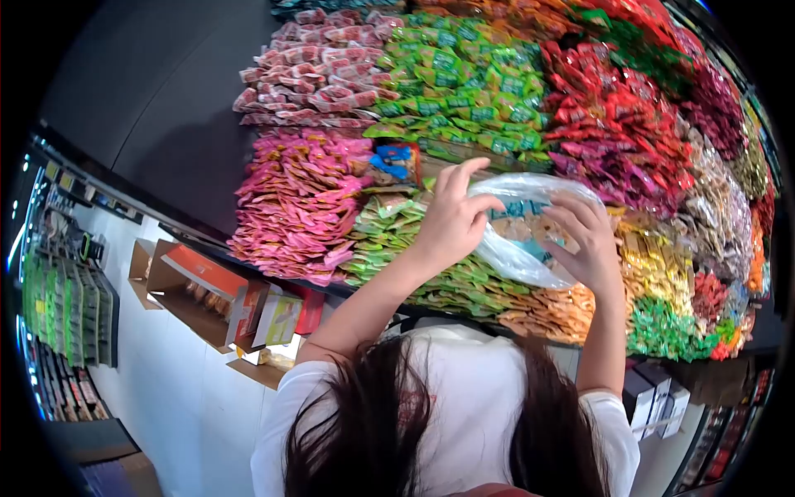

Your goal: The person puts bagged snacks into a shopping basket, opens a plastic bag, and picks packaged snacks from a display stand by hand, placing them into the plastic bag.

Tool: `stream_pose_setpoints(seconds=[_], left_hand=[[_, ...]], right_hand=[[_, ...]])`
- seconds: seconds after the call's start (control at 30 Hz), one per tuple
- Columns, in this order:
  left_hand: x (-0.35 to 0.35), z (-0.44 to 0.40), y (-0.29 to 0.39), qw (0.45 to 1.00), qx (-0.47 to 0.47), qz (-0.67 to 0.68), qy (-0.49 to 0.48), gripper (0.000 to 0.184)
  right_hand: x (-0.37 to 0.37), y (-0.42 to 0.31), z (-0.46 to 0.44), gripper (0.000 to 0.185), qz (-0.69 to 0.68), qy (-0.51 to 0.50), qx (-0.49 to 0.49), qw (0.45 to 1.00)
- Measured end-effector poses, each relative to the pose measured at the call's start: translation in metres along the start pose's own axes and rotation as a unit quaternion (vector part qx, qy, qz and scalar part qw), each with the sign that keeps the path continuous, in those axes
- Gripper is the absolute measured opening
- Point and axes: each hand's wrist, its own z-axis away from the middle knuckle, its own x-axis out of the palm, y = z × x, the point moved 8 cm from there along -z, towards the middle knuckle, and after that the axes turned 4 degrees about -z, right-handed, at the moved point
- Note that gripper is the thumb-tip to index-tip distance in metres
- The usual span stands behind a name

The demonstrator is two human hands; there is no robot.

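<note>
A clear plastic bag (507, 255) lies open-mouthed on the heaped snack packets in front of me. Inside its mouth, tan and teal packets (520, 225) show. My left hand (451, 214) is at the bag's left rim, its thumb and fingers apart and bent; I see nothing held in it. On the right side, my right hand (586, 236) curves over the rim with fingers spread toward the packets inside. Whether its fingertips touch the plastic I cannot tell. Green packets (393, 219) lie beside my left hand, and yellow packets (658, 257) lie to the right of my right hand.
Pink packets (298, 203), bright green packets (464, 79) and red packets (609, 103) fill the display in rows. A dark flat surface (166, 108) adjoins it at left. Open cardboard boxes (195, 290) stand on the floor at lower left. Green shelving (66, 306) stands farther left.
</note>
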Motion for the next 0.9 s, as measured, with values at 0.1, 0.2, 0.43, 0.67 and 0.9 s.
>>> stream_pose_setpoints(seconds=[0.1,0.2,0.43,0.67,0.9], left_hand=[[0.019,0.011,-0.008,0.993,-0.103,-0.002,-0.058,0.033],[0.027,0.017,-0.01,0.98,-0.127,-0.015,-0.15,0.065],[0.031,0.019,-0.013,0.973,-0.077,0.086,-0.2,0.085],[0.039,0.033,-0.05,0.93,-0.113,0.348,0.032,0.055],[0.049,0.047,-0.064,0.91,-0.178,0.37,0.054,0.038]], right_hand=[[0.0,-0.01,0.0,0.064,0.03,-0.034,0.023,0.999],[0.014,-0.001,0.015,0.076,0.062,-0.092,0.067,0.992],[0.025,0.012,0.031,0.081,0.046,-0.114,0.101,0.987],[-0.028,0.015,-0.005,0.034,-0.138,0.039,0.004,0.99],[-0.115,0.12,-0.083,0.017,-0.065,0.189,0.054,0.978]])
